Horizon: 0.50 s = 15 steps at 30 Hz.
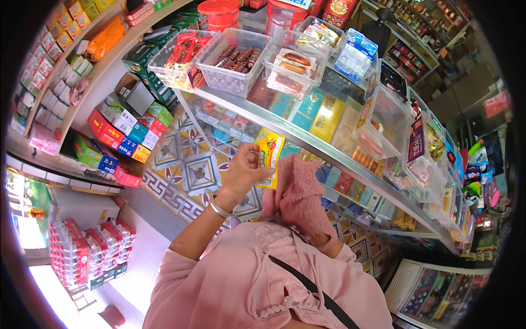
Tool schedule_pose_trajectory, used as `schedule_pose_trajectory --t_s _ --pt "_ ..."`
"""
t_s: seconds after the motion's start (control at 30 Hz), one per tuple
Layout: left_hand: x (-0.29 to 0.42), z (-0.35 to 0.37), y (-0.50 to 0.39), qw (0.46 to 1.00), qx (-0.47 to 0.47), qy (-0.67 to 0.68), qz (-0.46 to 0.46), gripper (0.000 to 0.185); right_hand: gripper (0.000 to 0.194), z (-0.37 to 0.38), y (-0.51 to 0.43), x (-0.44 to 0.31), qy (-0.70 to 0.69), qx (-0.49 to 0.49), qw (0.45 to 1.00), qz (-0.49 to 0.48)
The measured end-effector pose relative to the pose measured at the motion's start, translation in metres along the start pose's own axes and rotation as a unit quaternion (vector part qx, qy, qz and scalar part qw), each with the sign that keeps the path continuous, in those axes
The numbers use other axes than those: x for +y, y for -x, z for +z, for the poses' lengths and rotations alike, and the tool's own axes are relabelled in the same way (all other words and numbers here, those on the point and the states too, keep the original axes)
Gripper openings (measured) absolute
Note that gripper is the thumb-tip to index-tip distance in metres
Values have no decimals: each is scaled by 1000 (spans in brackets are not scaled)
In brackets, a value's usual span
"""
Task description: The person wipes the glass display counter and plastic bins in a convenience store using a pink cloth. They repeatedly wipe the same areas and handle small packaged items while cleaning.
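Note:
My left hand (246, 168), with a silver bracelet at its wrist, pinches a yellow printed packet (270, 160) between thumb and fingers. Just right of it, a fluffy pink cloth (302, 193) wraps my right hand, whose fingers are hidden; only a bit of that forearm shows below the cloth. Both hands are in front of the glass display counter (283, 130). On its top, clear plastic bins hold red packets (187, 49), wrapped sausages (240, 59) and packaged sausages (294, 66). Flat coloured boxes (328, 115) lie under the glass.
More clear bins (380, 123) line the counter to the right. Shelves of small boxes (68, 24) curve along the left, with open cartons (119, 127) below. Shrink-wrapped packs (88, 251) are stacked at lower left. Red lidded tubs (218, 14) are behind the bins. A white-framed case (439, 288) is at lower right.

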<state>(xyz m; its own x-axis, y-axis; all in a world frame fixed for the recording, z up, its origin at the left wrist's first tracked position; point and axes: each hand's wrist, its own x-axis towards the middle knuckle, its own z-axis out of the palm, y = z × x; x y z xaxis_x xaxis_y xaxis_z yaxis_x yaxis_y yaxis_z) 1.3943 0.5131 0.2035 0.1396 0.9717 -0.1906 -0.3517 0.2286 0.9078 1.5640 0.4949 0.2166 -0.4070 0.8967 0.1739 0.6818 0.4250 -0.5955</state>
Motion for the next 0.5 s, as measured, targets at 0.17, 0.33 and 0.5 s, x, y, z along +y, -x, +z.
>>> schedule_pose_trajectory --t_s 0.17,0.33,0.5 --pt "-15 17 9 990 -4 -136 30 50 49 0 -7 -1 65 20 997 34" --pt "-9 29 21 968 -4 -243 63 52 51 3 -18 0 139 51 984 99" --pt "-2 28 25 970 -12 -232 70 54 48 -2 -22 5 119 41 989 81"
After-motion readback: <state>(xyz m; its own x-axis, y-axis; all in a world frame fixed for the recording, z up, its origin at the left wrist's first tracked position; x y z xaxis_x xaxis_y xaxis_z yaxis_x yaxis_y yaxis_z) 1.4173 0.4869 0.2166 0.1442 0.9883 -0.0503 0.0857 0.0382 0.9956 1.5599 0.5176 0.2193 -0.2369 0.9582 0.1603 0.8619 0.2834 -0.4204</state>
